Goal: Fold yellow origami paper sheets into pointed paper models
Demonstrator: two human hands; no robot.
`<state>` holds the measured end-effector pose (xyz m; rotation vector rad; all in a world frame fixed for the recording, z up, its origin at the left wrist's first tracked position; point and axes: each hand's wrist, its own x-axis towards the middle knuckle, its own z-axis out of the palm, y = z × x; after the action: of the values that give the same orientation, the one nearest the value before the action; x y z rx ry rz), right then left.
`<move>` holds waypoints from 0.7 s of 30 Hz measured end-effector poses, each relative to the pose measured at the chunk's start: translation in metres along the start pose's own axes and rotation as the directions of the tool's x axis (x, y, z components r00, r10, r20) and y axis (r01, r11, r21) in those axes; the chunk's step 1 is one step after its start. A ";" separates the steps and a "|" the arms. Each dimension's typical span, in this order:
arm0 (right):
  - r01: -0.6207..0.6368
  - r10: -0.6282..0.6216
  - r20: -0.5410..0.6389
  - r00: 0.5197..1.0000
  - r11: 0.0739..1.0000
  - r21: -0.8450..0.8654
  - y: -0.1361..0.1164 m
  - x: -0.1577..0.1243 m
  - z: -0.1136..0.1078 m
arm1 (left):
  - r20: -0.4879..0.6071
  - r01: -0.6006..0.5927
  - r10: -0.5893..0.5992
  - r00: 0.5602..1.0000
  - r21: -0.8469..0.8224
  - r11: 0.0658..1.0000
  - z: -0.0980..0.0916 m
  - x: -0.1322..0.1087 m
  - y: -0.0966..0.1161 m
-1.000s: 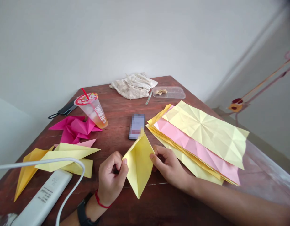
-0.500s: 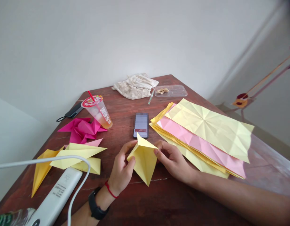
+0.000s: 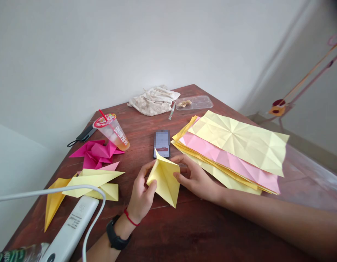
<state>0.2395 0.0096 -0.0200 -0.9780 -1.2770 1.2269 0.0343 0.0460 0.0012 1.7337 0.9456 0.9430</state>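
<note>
A pale yellow sheet of origami paper [image 3: 166, 183], folded into a pointed kite-like shape, is held upright above the table's near middle. My left hand [image 3: 143, 194] grips its left edge, thumb in front and fingers behind. At the right edge is my right hand [image 3: 192, 177], closed with the thumb against the paper and the index finger reaching behind the upper part. One thin tip of the paper sticks up in front of a phone [image 3: 161, 140] lying on the table. The paper's back and some fingertips are hidden.
Creased yellow and pink sheets [image 3: 239, 142] lie stacked at right. At left are a magenta folded piece [image 3: 95, 153], yellow folded pieces [image 3: 89, 178], a drink cup [image 3: 113, 131], a white power strip [image 3: 72, 225] and its cable [image 3: 91, 214]. Behind sit a cloth bag [image 3: 154, 101] and clear tray [image 3: 202, 102].
The folded paper has turned slightly, and its right corner has opened toward my right hand. My right index finger has stretched out behind it. The whole view has shifted a little.
</note>
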 end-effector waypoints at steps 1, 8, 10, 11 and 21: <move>0.014 -0.014 -0.001 1.000 1.000 -0.010 0.001 0.000 0.000 | -0.001 -0.003 0.003 1.000 -0.008 1.000 0.000 0.000 0.000; 0.153 -0.158 -0.006 0.987 0.966 -0.210 0.003 -0.002 0.000 | 0.041 -0.002 0.006 0.999 -0.094 0.996 -0.001 -0.001 -0.005; 0.250 -0.249 0.043 0.968 0.924 -0.289 0.001 -0.002 -0.001 | 0.080 0.003 0.006 0.997 -0.117 0.993 -0.002 -0.002 -0.005; 0.299 -0.290 0.078 0.954 0.901 -0.313 -0.001 -0.001 -0.002 | 0.094 0.000 0.011 0.996 -0.120 0.993 -0.002 -0.002 -0.005; 0.186 -0.179 0.050 0.983 0.952 -0.242 -0.003 0.002 -0.003 | 0.032 0.006 -0.003 0.999 -0.113 0.994 -0.003 -0.002 -0.007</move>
<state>0.2421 0.0115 -0.0168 -0.9954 -1.5326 0.9580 0.0298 0.0472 -0.0048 1.6456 0.8588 0.9453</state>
